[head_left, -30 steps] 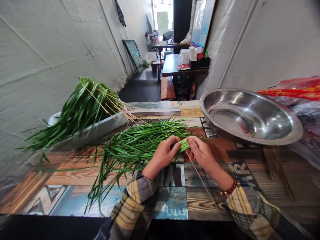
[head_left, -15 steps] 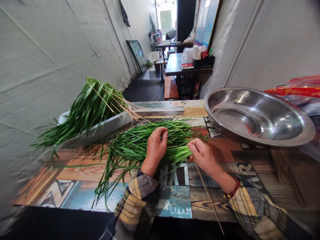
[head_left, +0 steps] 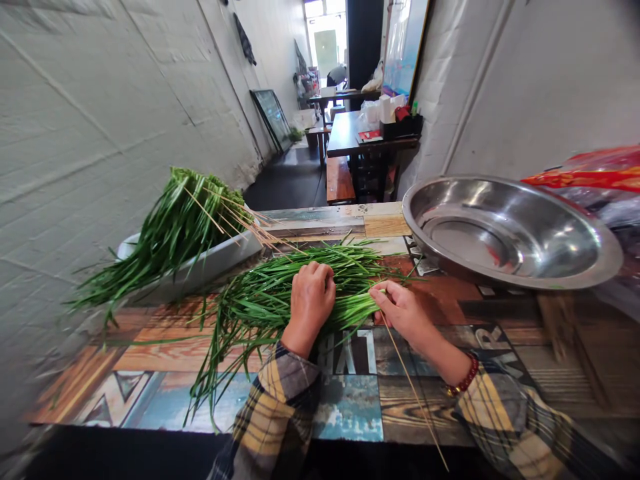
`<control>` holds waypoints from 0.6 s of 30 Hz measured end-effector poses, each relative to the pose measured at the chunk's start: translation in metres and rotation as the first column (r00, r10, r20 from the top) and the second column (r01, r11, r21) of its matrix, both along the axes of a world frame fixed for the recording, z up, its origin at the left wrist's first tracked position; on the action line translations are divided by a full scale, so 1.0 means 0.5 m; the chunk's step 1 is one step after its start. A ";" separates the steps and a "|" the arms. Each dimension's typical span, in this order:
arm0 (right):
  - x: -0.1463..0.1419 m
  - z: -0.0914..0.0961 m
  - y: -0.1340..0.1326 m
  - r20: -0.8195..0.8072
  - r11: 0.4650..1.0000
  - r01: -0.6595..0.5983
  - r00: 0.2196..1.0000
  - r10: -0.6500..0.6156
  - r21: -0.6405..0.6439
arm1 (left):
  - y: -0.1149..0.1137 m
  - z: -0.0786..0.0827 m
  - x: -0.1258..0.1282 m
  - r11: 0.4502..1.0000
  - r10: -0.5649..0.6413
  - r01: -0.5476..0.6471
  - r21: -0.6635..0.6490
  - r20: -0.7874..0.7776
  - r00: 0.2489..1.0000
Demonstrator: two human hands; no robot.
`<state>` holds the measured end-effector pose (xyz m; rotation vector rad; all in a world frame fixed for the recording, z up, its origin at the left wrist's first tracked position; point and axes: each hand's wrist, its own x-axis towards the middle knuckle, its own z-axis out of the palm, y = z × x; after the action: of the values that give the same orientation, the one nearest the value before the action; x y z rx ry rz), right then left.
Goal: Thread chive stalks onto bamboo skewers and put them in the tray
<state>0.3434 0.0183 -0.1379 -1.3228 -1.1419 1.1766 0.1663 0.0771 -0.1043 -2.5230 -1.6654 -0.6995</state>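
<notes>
Long green garlic chives (head_left: 265,293) lie loosely across the table, their leaf ends trailing left. My left hand (head_left: 311,303) is curled closed over a small bunch of them, thumb against the index finger; its other fingertips are hidden. At the pale stem ends of that bunch, my right hand (head_left: 405,313) is closed, pinching the stems and a thin bamboo skewer (head_left: 413,387). The skewer slants down toward the table's near edge; its upper end is hidden by the fingers. A red bead bracelet circles the right wrist.
At left, a white tray (head_left: 220,257) bears piled chives (head_left: 175,220) on several skewers. A wide steel basin (head_left: 510,233) stands at right, beside red and clear plastic packaging (head_left: 590,170). Beyond the patchwork table (head_left: 350,407) are another table (head_left: 345,130), a bench and a bending person.
Both hands stay at the same bunch, with my left hand slightly lower in view and more closely curled. The camera view has shifted slightly; the skewer keeps nearly the same slant.
</notes>
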 end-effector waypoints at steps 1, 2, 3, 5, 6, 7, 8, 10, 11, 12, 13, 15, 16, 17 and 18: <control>0.000 -0.001 0.000 0.000 1.000 0.001 1.000 -0.001 0.001 | -0.003 0.002 -0.001 1.000 0.003 -0.003 -0.013 -0.039 0.999; 0.001 -0.001 0.000 0.003 1.000 -0.001 1.000 0.001 0.001 | -0.005 0.004 -0.002 1.000 -0.004 0.001 -0.031 -0.080 0.997; 0.001 -0.002 0.000 0.008 1.000 -0.005 1.000 0.005 0.003 | -0.006 0.004 -0.002 0.999 -0.017 0.011 -0.050 -0.117 0.993; 0.002 -0.004 0.000 0.013 1.000 -0.008 1.000 0.007 0.007 | -0.007 0.001 -0.001 0.996 -0.042 0.029 -0.079 -0.166 0.985; 0.002 -0.004 0.000 0.013 1.000 -0.007 1.000 0.007 0.009 | -0.006 -0.001 0.000 0.996 -0.050 0.035 -0.086 -0.177 0.983; 0.002 -0.004 0.000 0.013 1.000 -0.006 1.000 0.006 0.010 | -0.005 -0.003 0.001 0.995 -0.057 0.041 -0.090 -0.182 0.982; 0.002 -0.004 0.000 0.013 1.000 -0.006 1.000 0.006 0.010 | -0.004 -0.005 0.002 0.995 -0.065 0.048 -0.093 -0.184 0.981; 0.001 -0.003 0.000 0.016 1.000 -0.006 1.000 0.006 0.009 | -0.001 -0.007 0.004 0.994 -0.076 0.060 -0.091 -0.175 0.982; 0.001 -0.004 0.000 0.017 1.000 -0.008 1.000 0.008 0.010 | 0.000 -0.007 0.004 0.994 -0.080 0.067 -0.085 -0.159 0.984; 0.000 -0.005 0.000 0.013 1.000 -0.010 1.000 0.010 0.011 | 0.001 -0.007 0.005 0.994 -0.083 0.073 -0.075 -0.133 0.988; 0.000 -0.006 0.000 0.005 1.000 -0.010 1.000 0.010 0.014 | 0.001 -0.007 0.005 0.994 -0.088 0.082 -0.066 -0.096 0.991; 0.000 -0.011 0.002 -0.011 1.000 -0.005 1.000 0.005 0.031 | 0.001 -0.006 0.007 0.991 -0.117 0.117 -0.057 0.010 0.993; 0.001 -0.013 0.004 -0.010 0.999 -0.002 1.000 0.002 0.051 | 0.001 -0.007 0.008 0.987 -0.140 0.145 -0.063 0.072 0.987; 0.002 -0.016 0.005 0.000 0.997 0.000 1.000 0.000 0.079 | 0.002 -0.007 0.010 0.981 -0.165 0.176 -0.077 0.134 0.977; 0.003 -0.018 0.006 0.016 0.994 0.001 1.000 -0.003 0.108 | 0.002 -0.008 0.012 0.973 -0.190 0.211 -0.097 0.192 0.963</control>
<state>0.3448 0.0212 -0.1469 -1.2529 -1.1993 1.0889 0.1722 0.0780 -0.1085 -2.8181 -1.5560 -0.8990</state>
